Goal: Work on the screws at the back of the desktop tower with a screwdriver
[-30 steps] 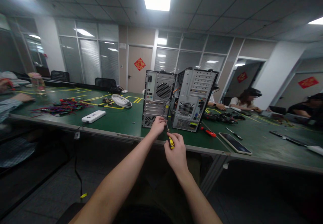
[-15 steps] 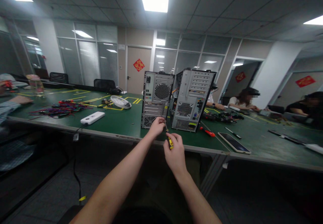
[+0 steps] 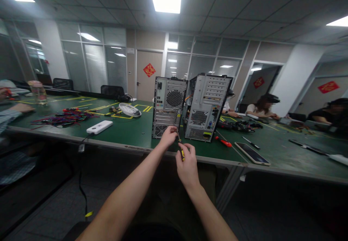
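Two computer cases stand upright on the green table, backs facing me. My right hand (image 3: 188,165) is closed around the yellow-and-black handle of a screwdriver (image 3: 183,155). Its shaft slants up and away toward the lower right edge of the left computer case (image 3: 167,103). My left hand (image 3: 169,136) is at that lower edge, fingers pinched close around the shaft's front end. The tip and whatever it meets are hidden by the fingers. Just right of my hands is the other computer case (image 3: 206,107), its side partly open with wires inside.
A red-and-black screwdriver (image 3: 224,141), a phone (image 3: 252,153) and a thin pen-like tool (image 3: 251,143) lie on the right. On the left are a white power bank (image 3: 99,127), a cable pile (image 3: 63,117) and a white oval fan cover (image 3: 130,109). Other people sit along the table.
My right hand's fingers have shifted slightly around the screwdriver handle, covering more of its yellow part. My left hand and both cases stay in place.
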`<control>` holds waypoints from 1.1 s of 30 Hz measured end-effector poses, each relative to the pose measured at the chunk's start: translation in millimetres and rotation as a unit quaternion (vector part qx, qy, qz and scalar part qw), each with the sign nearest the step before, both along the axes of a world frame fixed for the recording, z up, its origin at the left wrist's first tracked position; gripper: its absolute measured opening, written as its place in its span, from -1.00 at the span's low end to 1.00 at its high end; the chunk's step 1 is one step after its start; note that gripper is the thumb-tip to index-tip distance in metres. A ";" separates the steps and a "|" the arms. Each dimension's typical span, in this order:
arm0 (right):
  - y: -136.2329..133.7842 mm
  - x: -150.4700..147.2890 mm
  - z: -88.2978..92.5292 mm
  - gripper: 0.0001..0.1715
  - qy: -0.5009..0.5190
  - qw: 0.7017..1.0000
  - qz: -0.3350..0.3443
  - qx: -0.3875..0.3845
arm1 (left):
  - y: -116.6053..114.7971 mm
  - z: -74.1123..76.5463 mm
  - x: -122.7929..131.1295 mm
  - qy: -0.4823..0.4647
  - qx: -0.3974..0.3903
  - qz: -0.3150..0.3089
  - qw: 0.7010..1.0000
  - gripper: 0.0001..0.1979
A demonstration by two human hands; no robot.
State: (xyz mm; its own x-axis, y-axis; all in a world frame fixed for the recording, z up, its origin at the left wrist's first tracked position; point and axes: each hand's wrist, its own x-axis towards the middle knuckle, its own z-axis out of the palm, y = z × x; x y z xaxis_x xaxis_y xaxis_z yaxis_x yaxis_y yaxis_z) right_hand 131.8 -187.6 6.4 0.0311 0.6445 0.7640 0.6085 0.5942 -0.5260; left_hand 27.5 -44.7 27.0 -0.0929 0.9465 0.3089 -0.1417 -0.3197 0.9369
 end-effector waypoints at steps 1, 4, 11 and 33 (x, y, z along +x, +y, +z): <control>-0.3 -0.1 0.2 -0.62 -0.001 1.000 0.000 -0.001 | 0.3 0.0 0.2 0.000 0.000 0.003 1.000 -0.67; -0.9 -0.4 0.5 -0.62 -0.002 1.000 -0.003 -0.003 | 0.6 0.2 0.7 0.004 0.000 0.006 1.000 -0.68; 1.2 -0.8 -1.5 -0.61 -0.003 1.000 -0.008 0.001 | -1.3 0.8 1.3 0.009 0.005 0.005 1.000 -0.66; 6.8 -3.3 -5.2 -0.60 0.000 1.000 -0.012 0.009 | -8.1 2.3 0.6 0.043 0.001 -0.015 0.999 -0.54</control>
